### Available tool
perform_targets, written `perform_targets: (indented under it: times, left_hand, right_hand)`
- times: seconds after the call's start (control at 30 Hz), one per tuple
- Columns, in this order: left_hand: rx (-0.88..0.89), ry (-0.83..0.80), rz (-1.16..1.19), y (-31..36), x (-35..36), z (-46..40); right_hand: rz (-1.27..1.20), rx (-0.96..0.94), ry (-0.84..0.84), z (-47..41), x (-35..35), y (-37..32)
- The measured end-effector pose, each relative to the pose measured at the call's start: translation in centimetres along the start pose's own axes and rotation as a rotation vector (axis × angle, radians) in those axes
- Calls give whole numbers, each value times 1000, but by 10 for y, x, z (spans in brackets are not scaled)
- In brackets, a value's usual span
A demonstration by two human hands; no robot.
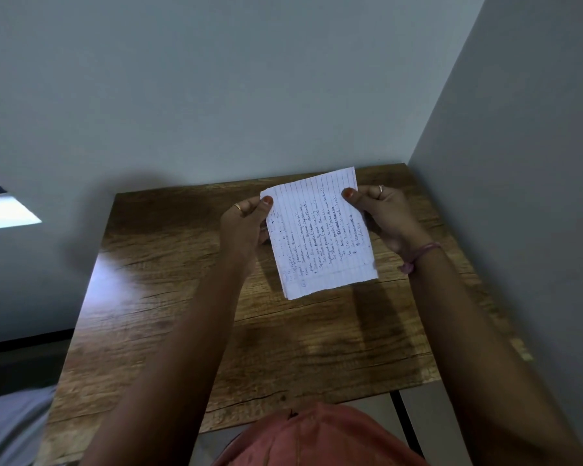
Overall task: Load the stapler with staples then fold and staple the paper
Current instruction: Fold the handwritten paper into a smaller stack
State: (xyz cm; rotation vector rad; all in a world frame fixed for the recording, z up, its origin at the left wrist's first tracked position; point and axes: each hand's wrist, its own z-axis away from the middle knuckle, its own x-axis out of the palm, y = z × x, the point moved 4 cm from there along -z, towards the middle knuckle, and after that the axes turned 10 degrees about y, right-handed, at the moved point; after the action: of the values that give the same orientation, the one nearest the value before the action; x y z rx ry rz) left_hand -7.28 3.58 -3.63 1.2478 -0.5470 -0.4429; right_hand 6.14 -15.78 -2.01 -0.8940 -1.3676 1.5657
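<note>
A lined sheet of paper (317, 233) with blue handwriting is held up above the far part of the wooden table (182, 331), its written side toward me. My left hand (246, 227) pinches its upper left corner, thumb on the front. My right hand (384, 216) pinches the upper right edge the same way. The paper's lower edge hangs free. No stapler or staples are in view.
The table stands in a corner, with a grey wall (249, 95) behind it and another wall (519, 163) along its right side. A dark floor strip (24, 341) lies to the left. My pink garment (317, 435) shows at the near edge.
</note>
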Motion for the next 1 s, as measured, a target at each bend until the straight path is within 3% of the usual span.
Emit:
perform_targets:
  times: [0.17, 0.37, 0.6, 0.67, 0.77, 0.8, 0.83, 0.9, 1.0]
  left_hand:
    - [51, 75, -115, 7, -3, -10]
    - [256, 44, -383, 26, -8, -15]
    - [344, 59, -403, 42, -5, -23]
    - [517, 153, -522, 50, -1, -18]
    - [1075, 276, -722, 64, 17, 9]
    - [1225, 216, -798, 64, 28, 16]
    - [1268, 88, -862, 64, 39, 20]
    - [1149, -168, -903, 63, 58, 20]
    - [1023, -188, -760, 74, 63, 14]
  right_hand:
    - [-38, 132, -56, 2, 10, 6]
    - [42, 121, -159, 1, 11, -3]
    - [36, 91, -135, -1, 17, -12]
    - [118, 15, -105, 0, 21, -17]
    - [228, -98, -84, -2, 30, -24]
    - [250, -119, -98, -2, 35, -27]
    - [275, -142, -117, -1, 40, -30]
    - [294, -184, -148, 2, 49, -35]
    - [277, -226, -136, 5, 55, -42]
